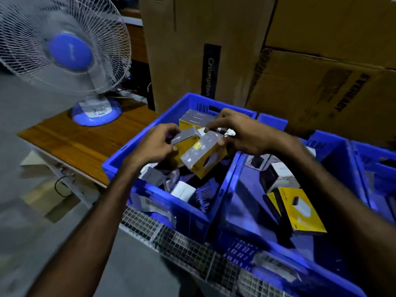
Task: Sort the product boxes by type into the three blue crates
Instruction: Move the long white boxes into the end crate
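Both hands over left crate (pixel 120 168). Right hand (pixel 240 133) pinching yellow box (pixel 203 157) at far end, long axis toward body. Left hand (pixel 156 144) gripping second box (pixel 184 136), touching.

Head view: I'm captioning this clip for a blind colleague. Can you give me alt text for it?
Two hands hold yellow-and-grey boxes above the left blue crate: the left hand grips one box, the right hand pinches another. The middle crate holds mixed boxes; a fan stands on a wooden table at left.
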